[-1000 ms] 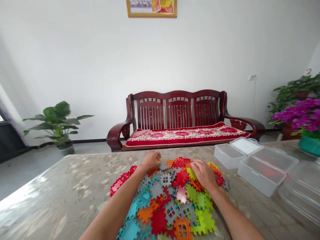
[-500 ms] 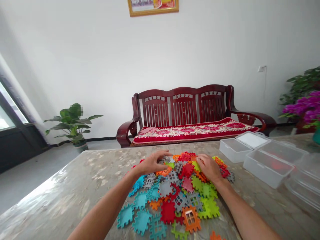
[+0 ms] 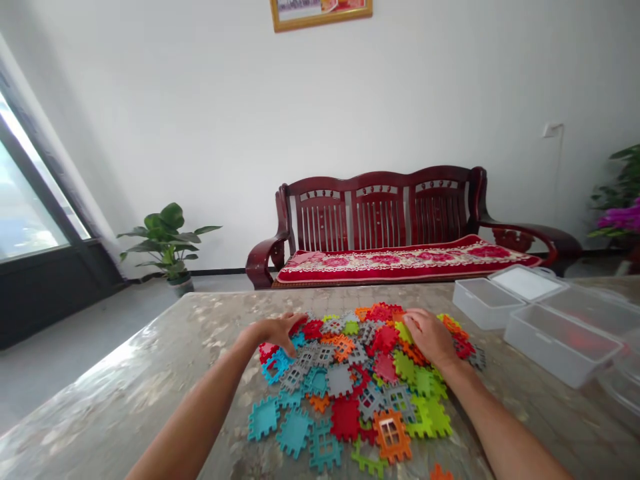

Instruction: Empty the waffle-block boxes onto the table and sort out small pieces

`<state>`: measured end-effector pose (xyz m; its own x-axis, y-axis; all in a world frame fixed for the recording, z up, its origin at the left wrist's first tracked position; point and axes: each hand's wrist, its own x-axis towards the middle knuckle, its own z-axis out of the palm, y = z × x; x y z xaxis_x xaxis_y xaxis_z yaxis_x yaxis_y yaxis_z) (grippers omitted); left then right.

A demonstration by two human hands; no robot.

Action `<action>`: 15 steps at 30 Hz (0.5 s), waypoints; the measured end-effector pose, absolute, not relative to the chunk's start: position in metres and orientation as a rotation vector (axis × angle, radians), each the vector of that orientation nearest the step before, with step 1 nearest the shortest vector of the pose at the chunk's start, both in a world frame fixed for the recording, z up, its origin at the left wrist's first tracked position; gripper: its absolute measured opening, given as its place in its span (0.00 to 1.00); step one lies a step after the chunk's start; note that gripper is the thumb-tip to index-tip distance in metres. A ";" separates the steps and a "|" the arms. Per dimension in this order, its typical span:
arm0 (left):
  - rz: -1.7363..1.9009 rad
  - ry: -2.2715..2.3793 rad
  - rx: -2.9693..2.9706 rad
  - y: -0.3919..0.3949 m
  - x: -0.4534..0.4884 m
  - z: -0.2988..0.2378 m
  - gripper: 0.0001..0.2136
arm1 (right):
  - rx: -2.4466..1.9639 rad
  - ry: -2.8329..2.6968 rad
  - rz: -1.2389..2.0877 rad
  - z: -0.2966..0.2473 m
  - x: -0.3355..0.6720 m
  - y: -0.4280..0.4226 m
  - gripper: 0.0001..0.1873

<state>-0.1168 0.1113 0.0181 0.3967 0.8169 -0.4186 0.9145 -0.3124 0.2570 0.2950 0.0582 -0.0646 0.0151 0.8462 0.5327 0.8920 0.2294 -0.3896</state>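
A wide pile of flat plastic interlocking tiles with toothed edges (image 3: 339,380) lies on the table in red, orange, lime, grey and turquoise; several have window cut-outs. My left hand (image 3: 277,330) is at the pile's far left edge, thumb spread from the fingers, touching or just above a red tile (image 3: 299,325). My right hand (image 3: 431,335) rests over the far right side, fingers loosely bent beside a lime tile (image 3: 403,331); its fingertips partly hide the tiles beneath. No tile is lifted by either hand. An orange window tile (image 3: 391,435) lies at the near edge.
Clear plastic boxes (image 3: 560,347) stand on the patterned table (image 3: 165,373) to the right. Beyond the table are a dark red wooden bench (image 3: 377,217) with a red floral cover and a potted plant (image 3: 170,243) on the floor at left.
My left hand has moved left from the pile's far middle to its left edge, uncovering grey and orange tiles. My right hand stays near the same tiles. The view has turned slightly left.
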 end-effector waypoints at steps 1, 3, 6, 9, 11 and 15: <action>-0.305 1.506 2.213 0.111 -0.117 0.014 0.59 | -1.606 -1.815 -0.085 -0.065 0.295 0.059 0.21; -0.286 1.563 2.247 0.110 -0.114 0.008 0.56 | -1.606 -1.818 -0.087 -0.066 0.295 0.059 0.21; -0.148 1.578 2.307 0.105 -0.107 0.002 0.48 | -1.616 -1.826 -0.095 -0.066 0.295 0.059 0.21; 0.012 1.532 2.311 0.099 -0.102 -0.001 0.42 | -1.627 -1.840 -0.106 -0.065 0.295 0.058 0.20; 0.076 1.512 2.311 0.094 -0.100 0.000 0.38 | -1.624 -1.846 -0.105 -0.065 0.294 0.058 0.19; 0.168 1.457 2.315 0.086 -0.099 0.007 0.30 | -1.635 -1.836 -0.095 -0.065 0.294 0.058 0.19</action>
